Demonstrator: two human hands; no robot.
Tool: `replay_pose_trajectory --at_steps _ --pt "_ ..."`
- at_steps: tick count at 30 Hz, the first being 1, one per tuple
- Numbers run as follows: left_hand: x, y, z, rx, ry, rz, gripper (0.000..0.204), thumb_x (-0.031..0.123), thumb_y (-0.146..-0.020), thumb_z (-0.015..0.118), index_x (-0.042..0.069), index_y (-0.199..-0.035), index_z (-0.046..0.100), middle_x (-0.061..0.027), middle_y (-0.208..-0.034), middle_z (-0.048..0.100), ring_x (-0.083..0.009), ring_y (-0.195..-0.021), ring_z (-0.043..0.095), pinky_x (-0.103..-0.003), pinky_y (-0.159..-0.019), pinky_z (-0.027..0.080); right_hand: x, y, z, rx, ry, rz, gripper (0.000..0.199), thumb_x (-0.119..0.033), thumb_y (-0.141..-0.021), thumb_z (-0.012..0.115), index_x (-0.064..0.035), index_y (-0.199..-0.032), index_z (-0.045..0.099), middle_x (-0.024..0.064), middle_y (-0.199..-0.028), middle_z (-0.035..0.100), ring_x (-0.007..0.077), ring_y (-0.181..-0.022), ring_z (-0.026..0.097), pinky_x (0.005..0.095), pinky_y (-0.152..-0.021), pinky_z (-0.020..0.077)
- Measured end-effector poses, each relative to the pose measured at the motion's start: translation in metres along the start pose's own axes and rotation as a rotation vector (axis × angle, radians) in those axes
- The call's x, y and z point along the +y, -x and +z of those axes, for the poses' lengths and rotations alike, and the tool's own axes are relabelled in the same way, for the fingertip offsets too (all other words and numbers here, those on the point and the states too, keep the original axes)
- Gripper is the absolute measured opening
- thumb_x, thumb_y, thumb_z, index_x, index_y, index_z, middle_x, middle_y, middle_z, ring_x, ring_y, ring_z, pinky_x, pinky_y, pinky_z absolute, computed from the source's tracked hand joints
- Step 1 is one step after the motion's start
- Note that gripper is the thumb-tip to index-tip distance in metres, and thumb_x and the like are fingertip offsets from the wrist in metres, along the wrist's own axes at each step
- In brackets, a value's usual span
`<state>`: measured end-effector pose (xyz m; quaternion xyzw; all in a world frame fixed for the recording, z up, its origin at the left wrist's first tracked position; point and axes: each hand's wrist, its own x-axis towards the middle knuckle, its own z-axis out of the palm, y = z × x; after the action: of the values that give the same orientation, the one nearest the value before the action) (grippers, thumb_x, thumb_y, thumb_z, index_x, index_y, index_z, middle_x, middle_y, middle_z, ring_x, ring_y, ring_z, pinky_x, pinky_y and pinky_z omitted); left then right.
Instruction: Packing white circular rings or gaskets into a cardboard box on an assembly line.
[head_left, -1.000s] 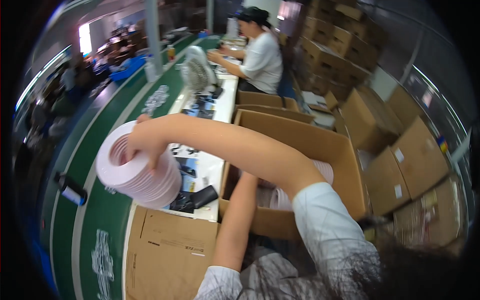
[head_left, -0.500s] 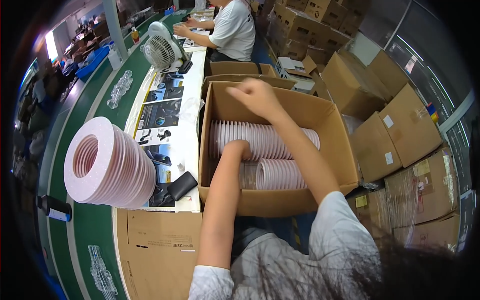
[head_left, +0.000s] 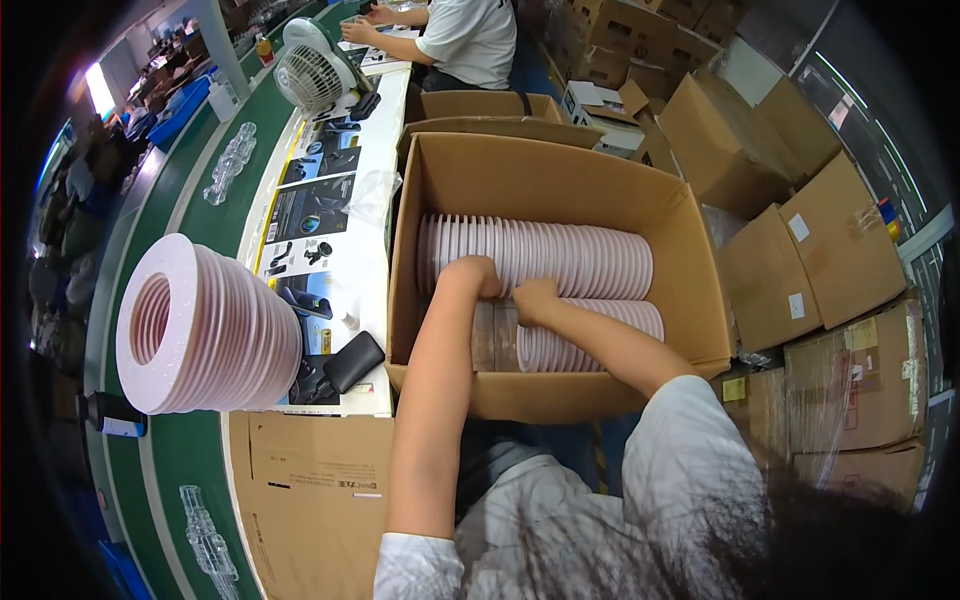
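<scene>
Lying on its side in the cardboard box [head_left: 560, 190], the lower row of pink rings [head_left: 590, 335] is sitting just under the fingers of the left hand [head_left: 478, 278] and right hand [head_left: 535, 298]. Both are curling onto its near end; how firmly, I cannot tell. Pinching too few rings is risking the row fanning apart against the upper row [head_left: 540, 255].

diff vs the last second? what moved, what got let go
A second ago the left hand held the stack of pink rings over the green table; it let go, and the stack now rests there on its side. Both hands went into the cardboard box: the left hand and right hand now sit on the lower row of rings. The upper row, fan and co-worker are unchanged.
</scene>
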<state>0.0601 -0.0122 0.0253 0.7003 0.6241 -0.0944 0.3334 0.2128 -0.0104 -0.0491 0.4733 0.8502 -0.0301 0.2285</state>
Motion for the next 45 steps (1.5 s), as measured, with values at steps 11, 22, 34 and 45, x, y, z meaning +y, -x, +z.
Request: replay_pose_trajectory --at_steps 11,22,34,45 --pt "-0.008 -0.013 0.010 0.043 -0.019 0.019 0.031 0.022 -0.074 0.056 -0.003 -0.087 0.068 -0.0177 -0.087 0.068 -0.0287 -0.080 0.066 -0.038 -0.072 0.051 0.005 -0.005 0.002 0.193 -0.056 0.056 0.019 -0.013 -0.071 0.063 -0.0095 -0.088 0.070 0.0114 -0.088 0.068 0.0296 -0.086 0.065 0.0424 -0.071 0.0505" --pt "-0.008 -0.010 0.013 0.043 -0.026 -0.013 0.029 0.020 -0.073 0.057 0.000 -0.090 0.069 -0.0173 -0.092 0.067 -0.0302 -0.086 0.065 -0.038 -0.077 0.051 0.082 0.120 -0.121 0.895 -0.446 0.043 0.057 -0.006 -0.065 0.060 -0.0059 -0.121 0.047 0.0194 -0.100 0.061 0.0337 -0.094 0.060 0.0431 -0.077 0.0500" --pt "-0.004 -0.017 0.011 0.012 0.026 -0.020 0.026 0.022 -0.074 0.059 0.001 -0.086 0.070 -0.0159 -0.085 0.068 -0.0281 -0.077 0.065 -0.039 -0.070 0.051 0.143 0.059 -0.069 0.701 -0.666 0.138 0.026 -0.016 -0.060 0.067 -0.0029 -0.082 0.068 0.0184 -0.075 0.065 0.0301 -0.073 0.066 0.0375 -0.067 0.0511" --pt "0.005 -0.012 0.010 -0.003 0.015 0.004 0.025 0.018 -0.074 0.055 0.001 -0.085 0.069 -0.0151 -0.082 0.067 -0.0267 -0.073 0.065 -0.037 -0.067 0.050 0.139 0.114 -0.095 0.938 -1.589 -0.435 0.040 -0.011 -0.075 0.066 0.0005 -0.111 0.054 0.0078 -0.091 0.063 0.0167 -0.082 0.061 0.0295 -0.074 0.0486"
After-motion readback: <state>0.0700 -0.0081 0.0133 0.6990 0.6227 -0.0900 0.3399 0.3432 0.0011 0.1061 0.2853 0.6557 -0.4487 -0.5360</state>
